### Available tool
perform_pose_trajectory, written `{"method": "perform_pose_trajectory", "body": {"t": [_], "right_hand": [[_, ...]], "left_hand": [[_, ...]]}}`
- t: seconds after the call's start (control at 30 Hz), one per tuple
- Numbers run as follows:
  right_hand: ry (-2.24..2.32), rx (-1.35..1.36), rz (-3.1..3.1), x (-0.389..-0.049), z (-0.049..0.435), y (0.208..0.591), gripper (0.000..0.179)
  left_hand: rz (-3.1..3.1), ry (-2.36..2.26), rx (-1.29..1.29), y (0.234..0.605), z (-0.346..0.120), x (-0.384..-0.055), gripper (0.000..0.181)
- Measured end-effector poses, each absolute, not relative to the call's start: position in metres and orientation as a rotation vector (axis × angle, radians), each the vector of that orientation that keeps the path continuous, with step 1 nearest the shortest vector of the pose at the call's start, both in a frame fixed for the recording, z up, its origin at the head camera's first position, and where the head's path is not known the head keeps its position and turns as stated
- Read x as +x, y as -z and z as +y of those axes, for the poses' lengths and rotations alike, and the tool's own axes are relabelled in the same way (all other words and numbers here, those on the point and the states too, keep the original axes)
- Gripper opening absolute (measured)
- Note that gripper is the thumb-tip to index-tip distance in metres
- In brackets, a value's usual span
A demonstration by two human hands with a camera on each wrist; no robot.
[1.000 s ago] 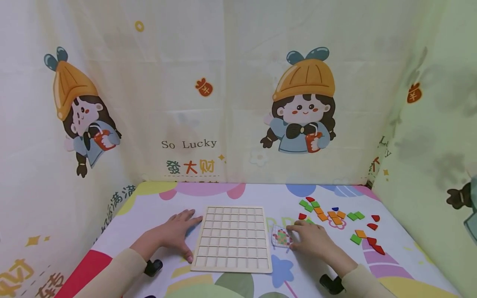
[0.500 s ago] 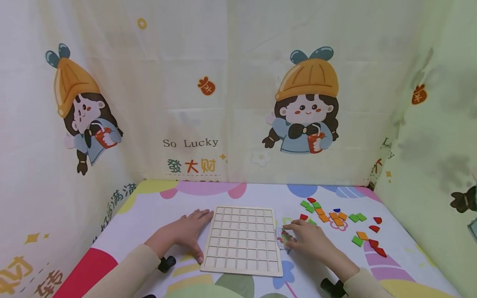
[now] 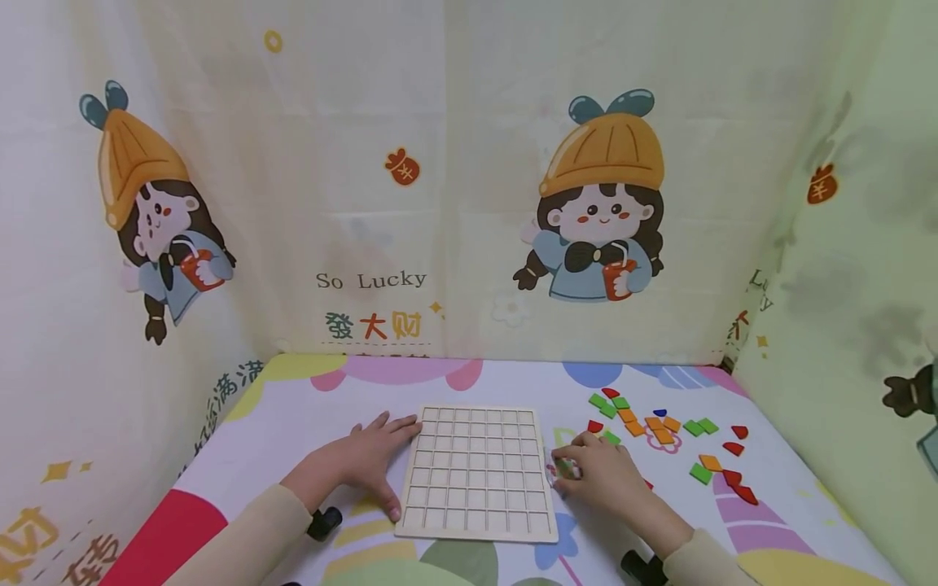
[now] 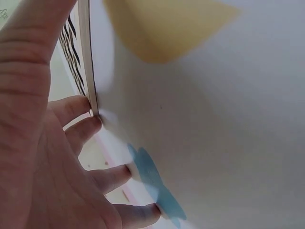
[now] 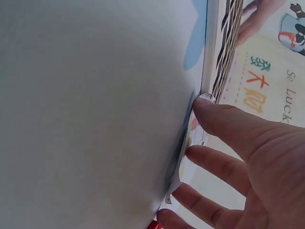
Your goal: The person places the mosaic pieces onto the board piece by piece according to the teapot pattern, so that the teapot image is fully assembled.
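Note:
A pale wooden board (image 3: 476,474) with a grid of square recesses lies flat on the table. My left hand (image 3: 362,464) is spread at its left edge, thumb and forefinger touching the rim. In the left wrist view, the left hand's fingers (image 4: 83,129) reach along that edge. Close to the board's right edge lies a small clear card (image 3: 566,469) printed with a red and green pattern. My right hand (image 3: 604,480) rests over the card, partly covering it, with thumb and fingers apart. The right wrist view shows the right thumb (image 5: 217,114) and fingertips touching the card (image 5: 194,125).
Several orange tiles (image 3: 662,436), green tiles (image 3: 701,473) and red rounded pieces (image 3: 744,495) lie scattered at the right of the table. A small blue piece (image 3: 660,413) is among them. A printed cloth backdrop (image 3: 476,203) surrounds the table.
The left hand and board have moved right, narrowing the gap to the card. The right hand has shifted slightly left and now covers more of the card. The loose pieces stay put.

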State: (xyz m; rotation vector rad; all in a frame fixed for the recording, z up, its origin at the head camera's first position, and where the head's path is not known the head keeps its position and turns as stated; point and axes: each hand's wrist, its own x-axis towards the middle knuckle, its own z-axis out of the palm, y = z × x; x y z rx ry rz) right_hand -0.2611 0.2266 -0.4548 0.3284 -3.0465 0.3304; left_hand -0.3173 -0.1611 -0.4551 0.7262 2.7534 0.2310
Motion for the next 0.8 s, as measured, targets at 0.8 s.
{"method": "perform_pose_trajectory", "body": {"t": [0.8], "right_hand": [[-0.591, -0.039, -3.091, -0.309, 0.315, 0.435, 0.041]], "left_hand": [[2.722, -0.283, 0.757, 0.448, -0.164, -0.313, 0.134]]}}
